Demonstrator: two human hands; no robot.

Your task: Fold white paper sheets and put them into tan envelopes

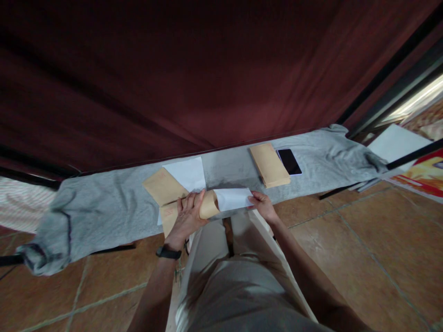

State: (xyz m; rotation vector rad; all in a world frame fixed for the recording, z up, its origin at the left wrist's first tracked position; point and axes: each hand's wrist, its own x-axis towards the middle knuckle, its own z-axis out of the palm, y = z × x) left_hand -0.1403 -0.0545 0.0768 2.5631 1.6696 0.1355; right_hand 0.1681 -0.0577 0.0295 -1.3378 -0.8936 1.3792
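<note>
Floor: brown tiles (363, 258) are seen nearest, on either side of the person's pale trousers (221, 286).
Wrist: a dark band (168, 252) is worn on the left arm.
Left hand: the left hand (188, 214) is closed over the mouth end of a brown envelope (209, 204), which is held just above the near edge of the grey cloth (104, 207).
Right hand: the right hand (263, 205) is pinched on the far end of a white sheet (233, 198), whose other end is tucked into the envelope's mouth.
Beneath: a second envelope (162, 186) is laid flat by the left hand, partly overlapped by a blank page (187, 174).
Farther right: an envelope stack (269, 165) is set on the cloth, with a black phone (289, 161) just beside it.
Behind: a maroon curtain (207, 69) is hung across the whole back.
</note>
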